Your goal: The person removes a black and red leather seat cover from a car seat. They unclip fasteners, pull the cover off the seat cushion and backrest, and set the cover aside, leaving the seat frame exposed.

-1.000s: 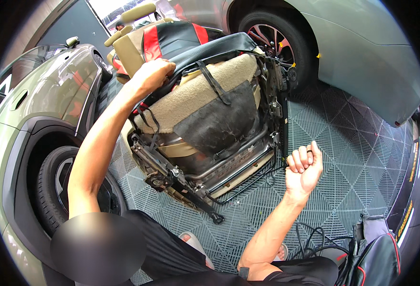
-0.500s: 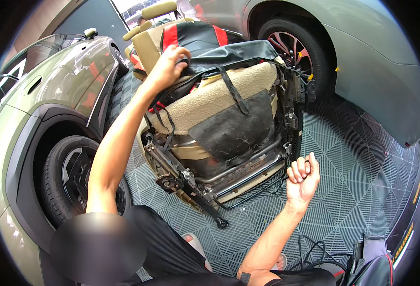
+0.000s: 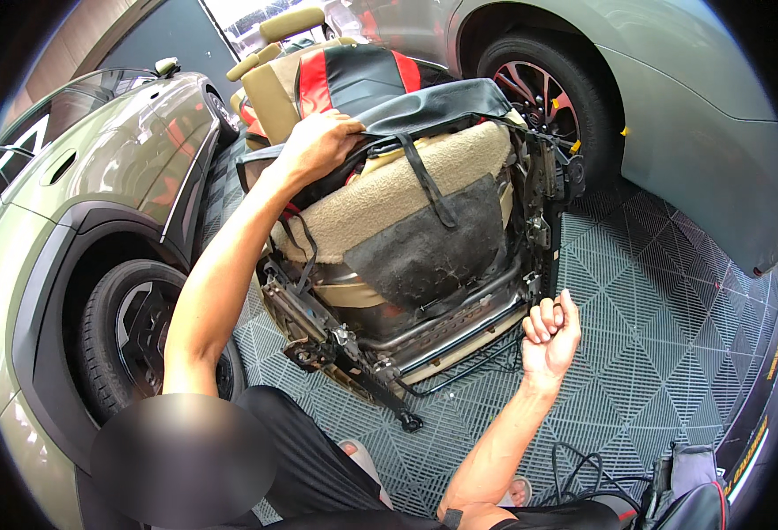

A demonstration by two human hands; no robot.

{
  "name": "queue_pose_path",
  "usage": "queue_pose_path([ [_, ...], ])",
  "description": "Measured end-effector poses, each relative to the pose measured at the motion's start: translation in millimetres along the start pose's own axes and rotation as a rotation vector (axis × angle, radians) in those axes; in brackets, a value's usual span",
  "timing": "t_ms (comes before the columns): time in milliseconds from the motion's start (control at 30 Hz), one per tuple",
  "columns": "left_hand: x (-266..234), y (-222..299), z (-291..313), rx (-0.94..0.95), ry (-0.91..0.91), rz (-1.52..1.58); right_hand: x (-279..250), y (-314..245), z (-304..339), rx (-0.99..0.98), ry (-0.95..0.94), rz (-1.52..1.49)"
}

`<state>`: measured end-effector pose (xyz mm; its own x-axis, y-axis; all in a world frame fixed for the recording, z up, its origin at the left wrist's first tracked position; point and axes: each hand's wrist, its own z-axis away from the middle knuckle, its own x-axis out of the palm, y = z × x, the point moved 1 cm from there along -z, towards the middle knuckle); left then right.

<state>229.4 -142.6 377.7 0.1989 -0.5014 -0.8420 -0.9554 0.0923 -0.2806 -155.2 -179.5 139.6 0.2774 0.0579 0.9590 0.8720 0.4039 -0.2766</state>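
Observation:
A car seat stands tipped with its underside toward me, showing a beige foam cushion [image 3: 345,212], a dark felt patch [image 3: 433,238] and a metal seat frame [image 3: 424,322]. Over the cushion's upper edge lies a black seat cover [image 3: 442,106], a loose strap [image 3: 428,181] hanging from it. My left hand [image 3: 318,146] is closed on the cover's edge at its left part. My right hand [image 3: 548,340] is held in the air beside the lower right corner of the frame, fingers curled in. Whatever those fingers may hold is hidden.
A green car [image 3: 115,168] stands close on the left, a grey car [image 3: 689,88] at the far right. Black seat rails [image 3: 375,384] stick out toward me. Dark cables [image 3: 583,473] and a black bag [image 3: 694,495] lie at the lower right on the grey tiled floor [image 3: 654,336].
My left hand has come down and right onto the cover's edge and closed on it; the cover's left part now spreads out further. My right hand has shifted slightly left.

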Motion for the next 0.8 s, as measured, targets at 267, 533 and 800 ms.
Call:
queue_pose_path([
  [267,-1.6,3.6,-18.0,-0.269,0.166,0.244,4.2,4.1,-0.1,-0.027,0.004,0.076],
  [533,-26.6,18.3,7.7,0.155,-0.015,-0.013,55.7,38.8,-7.0,-0.166,-0.325,0.405],
  [800,-22.1,31.4,38.0,0.053,-0.082,-0.128,169.4,70.5,-23.2,-0.408,-0.546,0.909],
])
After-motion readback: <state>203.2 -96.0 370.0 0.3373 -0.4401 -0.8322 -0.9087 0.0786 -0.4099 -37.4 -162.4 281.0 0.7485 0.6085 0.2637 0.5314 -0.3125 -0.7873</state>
